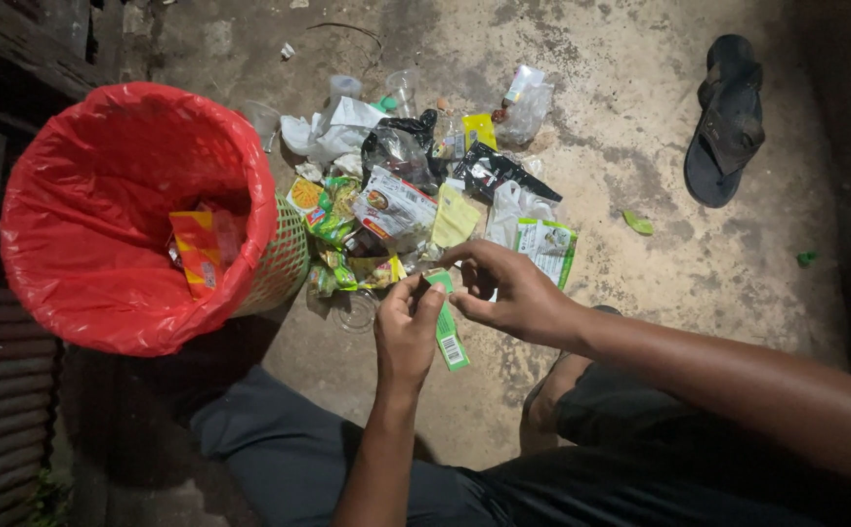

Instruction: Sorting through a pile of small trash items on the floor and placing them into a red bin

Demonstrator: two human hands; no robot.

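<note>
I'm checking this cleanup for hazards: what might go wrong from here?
The green wrapper is pinched only at its top by the left hand and right hand, so it may slip. The red-lined bin leans and might tip. Bare hands near the litter pile risk cuts or dirt.

Green sachet (448, 327) between both hands — colourful wrappers (396, 210) heaped beyond, on concrete.

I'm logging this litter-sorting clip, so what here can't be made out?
Head view only:
- Green wrapper: upper end covered by left hand and right hand; contents unknown.
- Bin: the red liner hides its bottom.
- Litter pile: overlapping, too small to tell pieces apart.
- Sandal: dim; no partner seen.
</note>
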